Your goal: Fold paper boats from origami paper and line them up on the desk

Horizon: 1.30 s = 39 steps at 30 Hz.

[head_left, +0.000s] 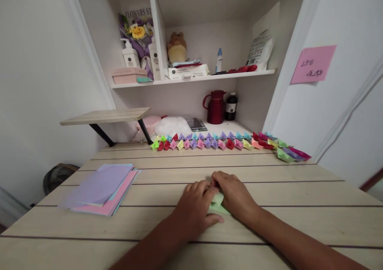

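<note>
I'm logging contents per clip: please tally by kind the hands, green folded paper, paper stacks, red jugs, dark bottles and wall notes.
Hands: 2 (left hand, right hand)
Green folded paper: 1
Paper stack: 1
Red jug: 1
Dark bottle: 1
Pink wall note: 1
Total: 7

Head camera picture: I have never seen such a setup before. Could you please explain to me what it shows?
There is no machine here, only a person's bare left hand and right hand. The single picture comes from a camera worn on the head, looking forward and down. Both hands are on light green folded paper; the fingers hide exactly how it is gripped. On the wooden table, a stack of coloured sheets lies to the left, and small boat-like paper shapes line the back.
</note>
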Each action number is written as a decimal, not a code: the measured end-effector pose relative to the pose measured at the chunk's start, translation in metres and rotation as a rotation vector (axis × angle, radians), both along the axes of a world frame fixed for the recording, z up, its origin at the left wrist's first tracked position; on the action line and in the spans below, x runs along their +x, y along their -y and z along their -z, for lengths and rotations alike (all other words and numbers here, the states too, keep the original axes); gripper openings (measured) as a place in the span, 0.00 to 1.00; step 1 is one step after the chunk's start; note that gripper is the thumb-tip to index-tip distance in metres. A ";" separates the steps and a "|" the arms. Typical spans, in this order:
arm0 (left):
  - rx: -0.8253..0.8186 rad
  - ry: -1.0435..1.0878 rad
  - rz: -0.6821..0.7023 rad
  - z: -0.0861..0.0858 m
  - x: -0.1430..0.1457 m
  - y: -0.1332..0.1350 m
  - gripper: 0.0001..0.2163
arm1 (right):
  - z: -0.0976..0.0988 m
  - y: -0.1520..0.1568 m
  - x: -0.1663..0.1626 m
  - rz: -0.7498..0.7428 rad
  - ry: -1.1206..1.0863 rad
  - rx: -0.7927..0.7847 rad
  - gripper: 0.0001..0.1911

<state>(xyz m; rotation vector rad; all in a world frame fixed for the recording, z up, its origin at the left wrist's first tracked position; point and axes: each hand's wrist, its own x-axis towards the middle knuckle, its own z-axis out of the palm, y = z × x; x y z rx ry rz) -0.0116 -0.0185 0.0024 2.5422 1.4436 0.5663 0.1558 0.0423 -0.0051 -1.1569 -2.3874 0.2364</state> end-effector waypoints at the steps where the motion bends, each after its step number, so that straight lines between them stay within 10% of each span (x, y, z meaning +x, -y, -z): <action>1: 0.009 0.007 -0.017 0.001 0.001 0.001 0.30 | -0.001 0.000 0.001 -0.006 0.002 -0.013 0.17; 14: -0.039 -0.019 0.002 0.005 0.000 0.003 0.20 | -0.027 -0.012 0.046 -0.429 0.027 -0.218 0.24; 39: -0.103 -0.045 -0.053 -0.005 0.002 0.004 0.12 | -0.042 -0.006 0.053 -0.331 0.126 -0.294 0.13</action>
